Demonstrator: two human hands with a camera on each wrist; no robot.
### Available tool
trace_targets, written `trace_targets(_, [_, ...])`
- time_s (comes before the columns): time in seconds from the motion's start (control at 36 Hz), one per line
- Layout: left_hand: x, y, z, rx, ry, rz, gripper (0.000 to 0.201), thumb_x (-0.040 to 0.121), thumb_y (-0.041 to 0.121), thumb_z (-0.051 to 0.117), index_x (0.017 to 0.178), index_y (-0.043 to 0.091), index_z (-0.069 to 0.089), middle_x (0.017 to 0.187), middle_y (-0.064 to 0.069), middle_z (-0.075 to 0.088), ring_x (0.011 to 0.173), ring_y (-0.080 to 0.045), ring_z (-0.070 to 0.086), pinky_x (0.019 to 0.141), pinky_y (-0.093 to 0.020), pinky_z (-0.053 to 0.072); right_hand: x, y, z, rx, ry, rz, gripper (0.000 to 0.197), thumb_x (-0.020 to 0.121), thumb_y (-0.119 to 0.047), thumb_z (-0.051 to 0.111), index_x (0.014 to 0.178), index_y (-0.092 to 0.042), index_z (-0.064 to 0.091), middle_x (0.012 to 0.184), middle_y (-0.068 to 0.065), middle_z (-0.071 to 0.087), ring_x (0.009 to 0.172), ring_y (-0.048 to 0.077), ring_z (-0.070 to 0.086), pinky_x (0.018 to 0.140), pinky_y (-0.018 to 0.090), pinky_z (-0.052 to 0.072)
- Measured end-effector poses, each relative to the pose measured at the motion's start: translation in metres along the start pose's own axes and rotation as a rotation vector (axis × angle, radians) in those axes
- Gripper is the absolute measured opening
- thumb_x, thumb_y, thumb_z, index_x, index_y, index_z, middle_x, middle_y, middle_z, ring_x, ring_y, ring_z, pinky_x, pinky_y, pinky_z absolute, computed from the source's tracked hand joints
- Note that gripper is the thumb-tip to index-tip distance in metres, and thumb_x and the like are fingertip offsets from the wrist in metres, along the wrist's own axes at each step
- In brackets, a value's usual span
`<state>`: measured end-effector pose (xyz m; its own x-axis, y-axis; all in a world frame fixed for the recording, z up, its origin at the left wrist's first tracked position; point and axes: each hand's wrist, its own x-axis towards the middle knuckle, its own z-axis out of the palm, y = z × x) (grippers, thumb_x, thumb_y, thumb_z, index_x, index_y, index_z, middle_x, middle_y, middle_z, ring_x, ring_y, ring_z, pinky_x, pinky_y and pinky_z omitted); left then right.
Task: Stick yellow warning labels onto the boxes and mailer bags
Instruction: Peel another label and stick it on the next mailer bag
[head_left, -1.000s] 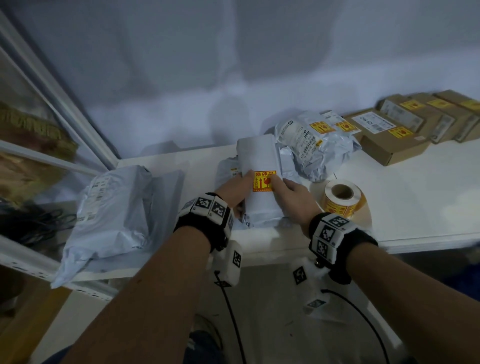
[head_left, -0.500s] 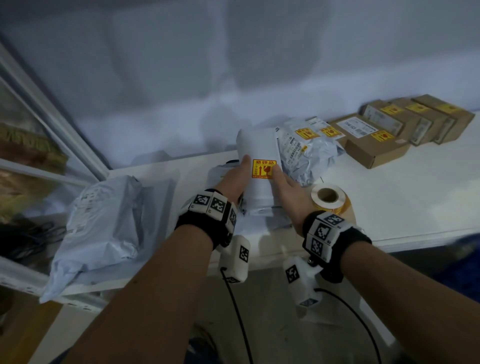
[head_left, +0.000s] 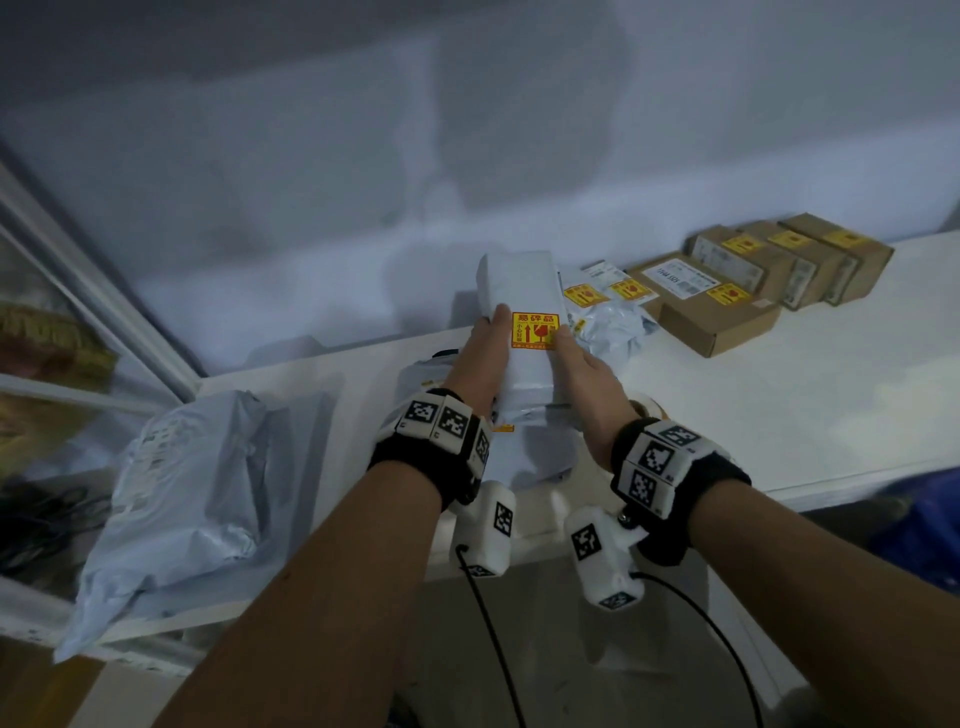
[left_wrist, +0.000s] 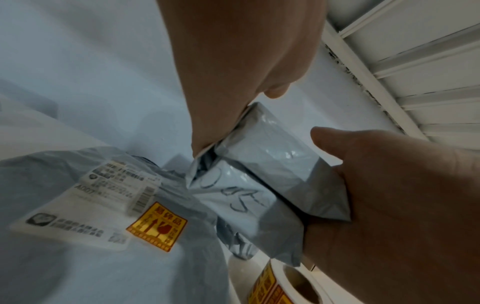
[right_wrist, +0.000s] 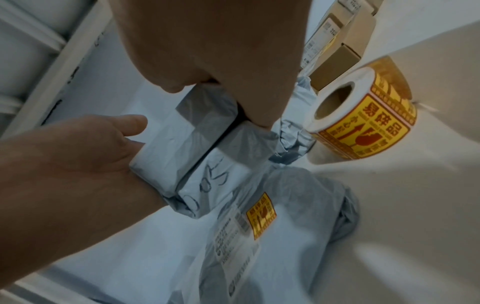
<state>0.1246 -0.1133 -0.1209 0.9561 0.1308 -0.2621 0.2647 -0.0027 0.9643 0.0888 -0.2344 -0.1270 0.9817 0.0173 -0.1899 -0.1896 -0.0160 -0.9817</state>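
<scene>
Handwriting (left_wrist: 233, 195) under mailer bag (head_left: 524, 291)

Both forearms reaching forward, left hand (head_left: 480, 358) and right hand (head_left: 582, 371) raised, each gripping one side of the same parcel

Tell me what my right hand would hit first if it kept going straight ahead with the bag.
Probably the labelled mailer bags piled just beyond the right hand and the held bag; the wall follows. Depth is unclear.

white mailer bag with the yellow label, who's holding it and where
Both hands hold the white mailer bag: left hand grips its left edge, right hand its right edge.
</scene>
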Motion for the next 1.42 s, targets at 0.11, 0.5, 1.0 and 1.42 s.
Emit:
trace_targets(0.11, [-0.008, 0.012, 0.011, -0.041, -0.023, 0.024, 0.071, 0.078, 0.067, 0.042, 0.128, 0.021, 0.061, 0.116, -0.011, 0.071, 0.107, -0.031, 0.069, 0.099, -0.052, 0.052, 0.004, -0.003, -0.009, 0.016, 0.012, -0.008, 0.085, 0.065, -0.086, 0.039, 0.123, -0.030, 0.065, 0.122, -0.003, 0.068, 0.113, 0.022, 0.063, 0.104, 0.047, 0.046])
trace_targets(0.5, [-0.008, 0.016, 0.069, -0.103, -0.094, 0.030, 0.073, 0.082, 0.070, 0.037, 0.134, 0.022, 0.058, 0.124, -0.010, 0.068, 0.113, -0.031, 0.066, 0.101, -0.053, 0.050, 0.008, -0.014, -0.060, -0.049, 0.111, 0.006, 0.089, 0.063, -0.088, 0.034, 0.124, -0.030, 0.063, 0.126, 0.001, 0.065, 0.112, 0.027, 0.062, 0.102, 0.049, 0.048])
trace_targets(1.0, [-0.008, 0.021, 0.097, -0.085, -0.137, 0.005, 0.062, 0.096, 0.063, 0.034, 0.133, 0.020, 0.058, 0.123, -0.011, 0.068, 0.113, -0.031, 0.065, 0.104, -0.052, 0.048, 0.012, -0.010, -0.087, -0.037, 0.153, 0.034, 0.081, 0.070, -0.085, 0.037, 0.125, -0.032, 0.062, 0.120, -0.001, 0.067, 0.106, 0.027, 0.066, 0.097, 0.050, 0.051])
trace_targets(1.42, [-0.003, -0.004, 0.155, -0.073, -0.188, -0.061, 0.078, 0.071, 0.079, 0.041, 0.123, 0.025, 0.065, 0.111, -0.009, 0.073, 0.100, -0.030, 0.071, 0.093, -0.053, 0.055, -0.002, -0.004, -0.139, -0.065, 0.249, 0.082, 0.080, 0.077, -0.081, 0.038, 0.127, -0.022, 0.061, 0.131, 0.007, 0.062, 0.115, 0.030, 0.060, 0.104, 0.049, 0.046])
